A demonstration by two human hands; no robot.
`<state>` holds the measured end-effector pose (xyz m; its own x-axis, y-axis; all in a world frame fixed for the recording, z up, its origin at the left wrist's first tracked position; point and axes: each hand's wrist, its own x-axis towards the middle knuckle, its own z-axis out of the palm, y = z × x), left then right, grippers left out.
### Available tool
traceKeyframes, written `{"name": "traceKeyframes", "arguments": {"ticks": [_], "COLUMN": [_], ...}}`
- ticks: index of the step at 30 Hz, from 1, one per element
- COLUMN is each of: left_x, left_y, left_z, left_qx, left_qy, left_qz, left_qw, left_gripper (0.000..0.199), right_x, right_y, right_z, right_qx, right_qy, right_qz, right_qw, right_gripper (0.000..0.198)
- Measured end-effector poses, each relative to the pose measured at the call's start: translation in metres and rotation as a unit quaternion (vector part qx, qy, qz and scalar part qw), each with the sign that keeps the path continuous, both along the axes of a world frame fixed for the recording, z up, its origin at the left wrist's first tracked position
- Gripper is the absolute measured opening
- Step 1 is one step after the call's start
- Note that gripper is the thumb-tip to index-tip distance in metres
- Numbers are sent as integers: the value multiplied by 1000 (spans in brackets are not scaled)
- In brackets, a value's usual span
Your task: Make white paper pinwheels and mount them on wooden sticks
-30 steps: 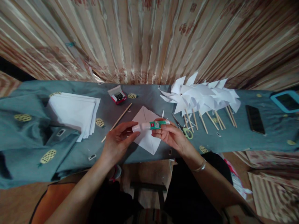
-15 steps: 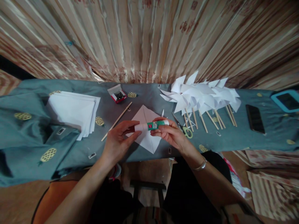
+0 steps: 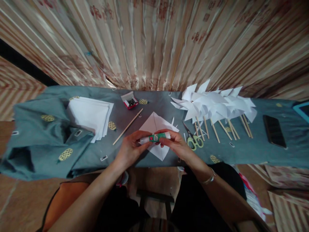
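Note:
A green and white glue stick (image 3: 155, 137) is held level between both hands, above a white paper square (image 3: 155, 120) with crease lines. My left hand (image 3: 131, 146) pinches its left end, and my right hand (image 3: 175, 143) has fingers closed round the right part. The square lies cornerwise on the cloth, partly hidden by the hands. To its left rests a wooden stick (image 3: 127, 126). Scissors (image 3: 193, 138) with light green handles lie right of my right hand, beside thin paper scraps.
Paper pinwheels (image 3: 212, 103) on sticks lie at the back right, with a dark phone (image 3: 274, 130) beyond them. A stack of white paper (image 3: 89, 112) sits at left. Behind the wooden stick stands an open red box of pins (image 3: 130, 101). Curtains (image 3: 154, 48) border the table's far edge.
The hands have drawn slightly closer together on the glue stick, and its white left end shows less. The whole view has shifted, so the table things appear further right and a little lower.

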<state>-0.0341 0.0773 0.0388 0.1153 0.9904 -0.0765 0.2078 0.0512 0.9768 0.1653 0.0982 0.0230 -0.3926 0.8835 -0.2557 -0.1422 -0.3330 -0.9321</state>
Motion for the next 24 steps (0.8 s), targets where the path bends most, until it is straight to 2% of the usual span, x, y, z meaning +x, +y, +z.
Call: {"name": "traceKeyframes", "arguments": {"ticks": [2, 5, 7, 9, 11, 13, 16, 17, 20, 22, 24], "left_x": [-11, -40, -64, -86, -99, -101, -80, -68, -29, -9, 1], "left_y": [4, 15, 22, 28, 29, 27, 15, 9, -9, -18, -21], "left_z": [-2, -8, -14, -22, -26, -26, -17, -14, -10, -12, -16], "left_qx": [-14, 12, 51, 74, 97, 157, 274, 304, 346, 334, 317], "left_qy": [-3, 42, 134, 246, 321, 375, 406, 401, 373, 370, 371], "left_qz": [36, 147, 213, 224, 184, 148, 125, 85, -121, -191, -228], "left_qw": [999, 988, 967, 940, 924, 902, 863, 860, 852, 846, 843], "left_gripper": [33, 45, 44, 36, 31, 30, 39, 39, 35, 33, 30], "right_x": [4, 12, 17, 20, 23, 27, 37, 40, 50, 53, 53], "right_y": [2, 8, 11, 12, 11, 10, 11, 13, 15, 15, 12], "right_z": [1, 2, 1, -1, -3, -2, 3, 5, 8, 8, 7], "right_qx": [29, 66, 85, 107, 136, 167, 217, 239, 302, 325, 341], "right_qy": [-20, -45, -70, -105, -154, -212, -302, -328, -366, -372, -377], "right_qz": [-2, -23, -35, -36, -28, -12, 17, 29, 64, 83, 93], "right_qw": [999, 997, 993, 988, 978, 963, 928, 914, 878, 866, 856], "right_gripper": [33, 33, 31, 29, 26, 23, 18, 17, 21, 25, 28]}}
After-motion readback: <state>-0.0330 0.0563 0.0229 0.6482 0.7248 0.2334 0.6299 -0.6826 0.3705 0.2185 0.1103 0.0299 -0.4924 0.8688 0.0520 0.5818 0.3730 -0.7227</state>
